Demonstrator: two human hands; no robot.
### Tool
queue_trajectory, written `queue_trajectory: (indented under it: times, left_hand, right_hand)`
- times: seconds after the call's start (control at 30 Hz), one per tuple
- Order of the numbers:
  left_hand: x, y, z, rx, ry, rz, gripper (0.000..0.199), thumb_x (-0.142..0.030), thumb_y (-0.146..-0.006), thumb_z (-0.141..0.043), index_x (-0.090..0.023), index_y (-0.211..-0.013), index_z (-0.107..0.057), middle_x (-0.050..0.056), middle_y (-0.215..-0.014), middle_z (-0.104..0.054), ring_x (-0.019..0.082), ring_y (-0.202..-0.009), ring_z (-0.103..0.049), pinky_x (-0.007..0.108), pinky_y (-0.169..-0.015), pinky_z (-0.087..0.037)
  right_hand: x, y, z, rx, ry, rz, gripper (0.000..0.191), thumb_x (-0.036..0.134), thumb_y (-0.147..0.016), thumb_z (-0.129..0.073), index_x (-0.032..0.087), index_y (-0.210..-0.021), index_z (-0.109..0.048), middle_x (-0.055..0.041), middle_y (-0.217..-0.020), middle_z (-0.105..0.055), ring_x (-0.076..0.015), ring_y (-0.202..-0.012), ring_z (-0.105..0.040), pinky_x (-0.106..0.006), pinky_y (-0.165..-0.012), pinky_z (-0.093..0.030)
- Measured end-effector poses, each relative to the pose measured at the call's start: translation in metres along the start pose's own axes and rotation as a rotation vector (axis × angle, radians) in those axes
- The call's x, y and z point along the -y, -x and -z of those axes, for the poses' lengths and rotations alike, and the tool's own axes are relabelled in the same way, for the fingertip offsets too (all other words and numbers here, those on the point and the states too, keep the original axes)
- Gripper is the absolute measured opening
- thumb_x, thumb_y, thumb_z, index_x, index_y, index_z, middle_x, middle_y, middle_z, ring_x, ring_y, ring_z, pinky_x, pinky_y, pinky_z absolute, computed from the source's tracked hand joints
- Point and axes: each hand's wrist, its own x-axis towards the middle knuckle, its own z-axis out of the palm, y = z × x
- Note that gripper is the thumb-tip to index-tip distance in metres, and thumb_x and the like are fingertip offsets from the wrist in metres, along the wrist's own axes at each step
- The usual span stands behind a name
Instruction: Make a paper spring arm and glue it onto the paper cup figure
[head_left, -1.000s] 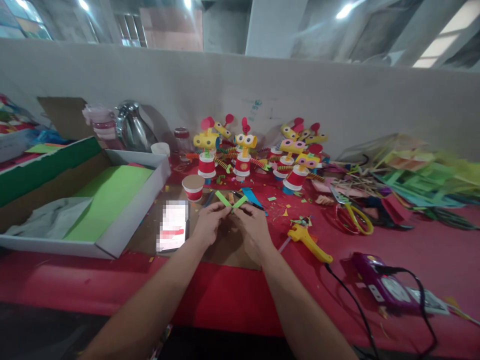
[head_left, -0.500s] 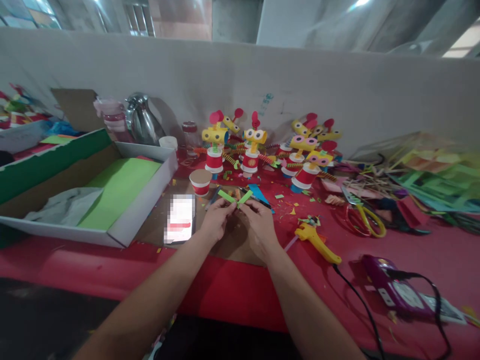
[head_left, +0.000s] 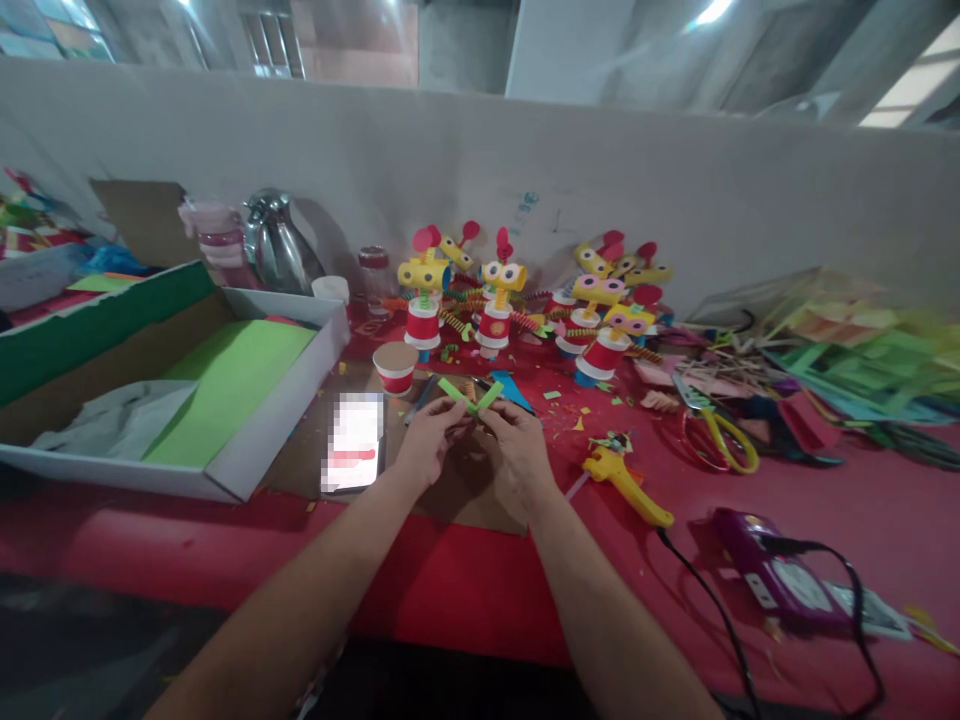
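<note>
Between my two hands is a green paper strip [head_left: 491, 394] bent into a V, its two ends pointing up and apart. My left hand [head_left: 433, 432] pinches it on the left, near the fold. From the other side my right hand [head_left: 512, 437] pinches it too, the fingertips of both hands almost meeting. Below them lies a brown cardboard sheet [head_left: 480, 505]. A blue paper piece [head_left: 512, 390] sits just beyond my right fingers. A red and white paper cup [head_left: 395, 368] stands beyond my left hand, and a lit phone [head_left: 354, 442] lies left of it.
Several paper-cup figures [head_left: 495, 325] stand along the wall. A yellow glue gun [head_left: 628, 487], scissors [head_left: 716, 430] and a purple power box [head_left: 780, 575] with a cord are at right. An open box [head_left: 232, 480] holding green paper is at left. Paper scraps litter the red table.
The view has shifted slightly, so the table's things appear a little further left. Both hands keep their pinch on the green strip, with almost no movement.
</note>
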Motion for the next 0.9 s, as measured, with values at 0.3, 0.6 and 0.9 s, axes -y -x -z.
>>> queue_trajectory:
  times: [0.3,0.6,0.9]
  left_hand:
    - [0.003,-0.001,0.003,0.028,-0.139,-0.101,0.025,-0.027,-0.055,-0.086,-0.015,-0.072,-0.072,0.002,-0.068,-0.066,0.011,-0.064,-0.057,0.026,-0.067,-0.044]
    - [0.002,0.001,0.001,0.001,-0.088,-0.062,0.03,-0.027,-0.054,-0.087,-0.014,-0.074,-0.068,0.0,-0.069,-0.064,0.011,-0.065,-0.058,0.026,-0.068,-0.044]
    - [0.007,-0.004,0.009,-0.075,-0.197,-0.102,0.032,-0.032,-0.054,-0.086,-0.015,-0.068,-0.063,-0.004,-0.061,-0.057,0.008,-0.058,-0.048,0.023,-0.058,-0.035]
  right_hand:
    - [-0.002,0.001,-0.001,-0.011,0.047,0.079,0.013,0.031,-0.064,-0.07,0.02,-0.071,-0.071,-0.0001,-0.072,-0.07,-0.0158,-0.07,-0.059,-0.03,-0.072,-0.047]
    - [0.009,0.003,-0.003,-0.023,0.05,0.006,0.015,0.033,-0.06,-0.072,0.02,-0.067,-0.069,0.0015,-0.066,-0.067,-0.0139,-0.063,-0.057,-0.028,-0.066,-0.047]
    - [-0.005,-0.001,-0.001,0.012,0.112,0.096,0.016,0.034,-0.063,-0.072,0.02,-0.069,-0.069,0.0015,-0.068,-0.066,-0.0151,-0.065,-0.056,-0.029,-0.067,-0.045]
